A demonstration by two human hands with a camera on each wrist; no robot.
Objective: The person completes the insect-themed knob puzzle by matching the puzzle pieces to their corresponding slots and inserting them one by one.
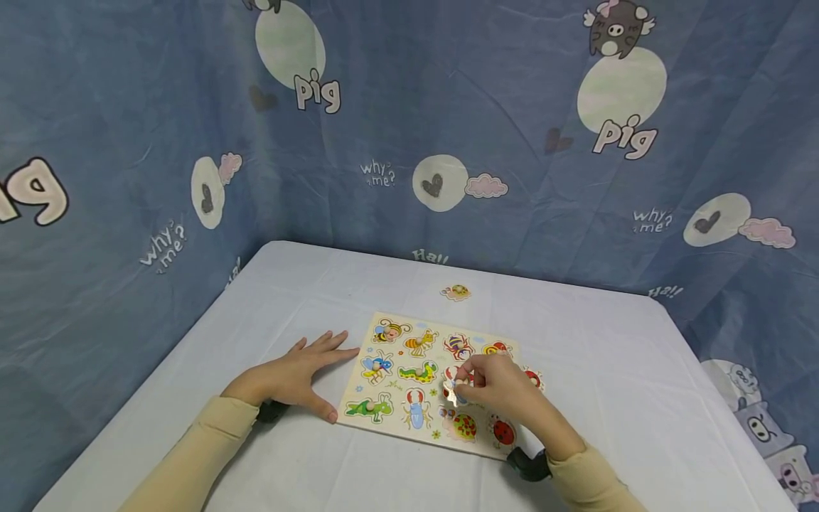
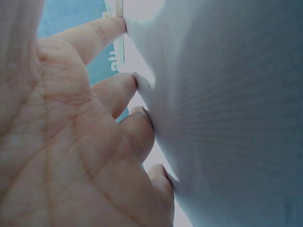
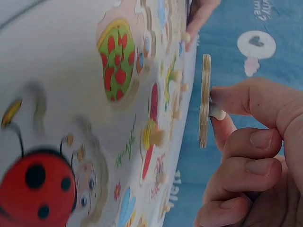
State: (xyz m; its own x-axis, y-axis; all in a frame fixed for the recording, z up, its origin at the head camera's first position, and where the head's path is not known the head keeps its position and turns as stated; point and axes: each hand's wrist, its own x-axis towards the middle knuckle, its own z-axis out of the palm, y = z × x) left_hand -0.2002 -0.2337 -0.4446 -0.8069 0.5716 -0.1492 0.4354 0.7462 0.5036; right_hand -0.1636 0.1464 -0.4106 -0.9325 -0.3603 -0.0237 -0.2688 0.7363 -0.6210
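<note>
My right hand [image 1: 495,384] holds a wooden puzzle piece [image 3: 204,101] above the right part of the insect puzzle board [image 1: 387,391]. Thumb and finger pinch its small white knob [image 3: 218,112]; the piece appears edge-on in the right wrist view, its picture hidden. My left hand [image 1: 297,373] lies with fingers spread at the board's left edge, thumb by the near corner. In the left wrist view its fingertips [image 2: 130,80] rest on the white cloth. Below my right hand, the green-and-red snail slot [image 3: 116,61] and the ladybug slot [image 3: 40,184] show no knobs.
A loose snail-like piece [image 1: 456,292] lies on the white table [image 1: 307,284] beyond the board. Knobbed pieces sit in the board, among them a caterpillar [image 1: 419,372] and a bee [image 1: 389,331]. Blue printed curtains [image 1: 384,128] stand behind the table.
</note>
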